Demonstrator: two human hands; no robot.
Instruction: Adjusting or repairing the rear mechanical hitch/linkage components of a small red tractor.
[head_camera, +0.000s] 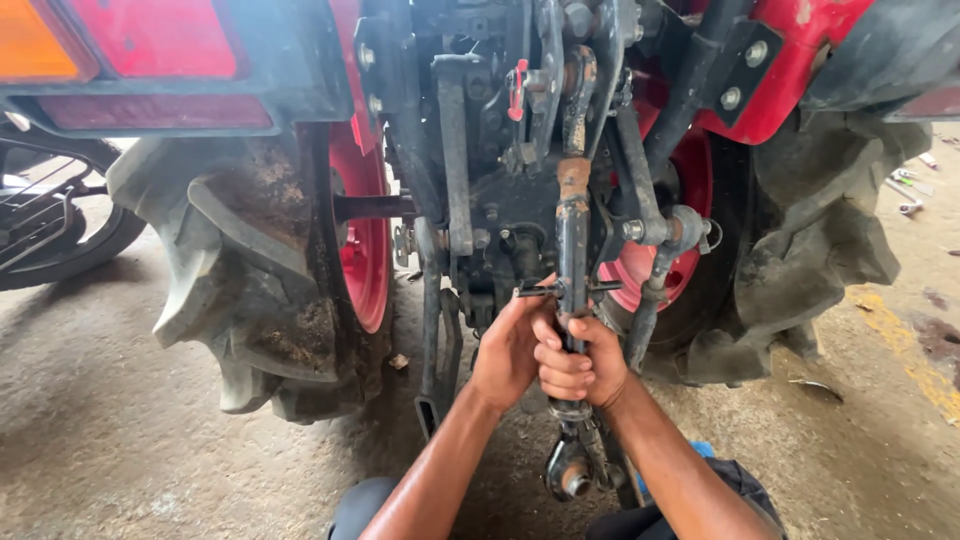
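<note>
A rusty, greasy linkage rod (572, 235) hangs down the middle of the back of a red tractor (760, 80). My right hand (580, 365) is wrapped around the rod's lower part. My left hand (508, 350) presses against it from the left, fingers up by a small cross pin (565, 289) that passes through the rod. Below my hands the rod ends in a ball-joint eye (572, 478). Other dark lift arms (440, 300) hang beside it.
Big muddy rear tyres stand on both sides, left tyre (255, 270) and right tyre (820, 240), with red wheel rims. A motorbike wheel (55, 235) is at the far left. Small tools (905, 190) lie on the concrete floor at far right.
</note>
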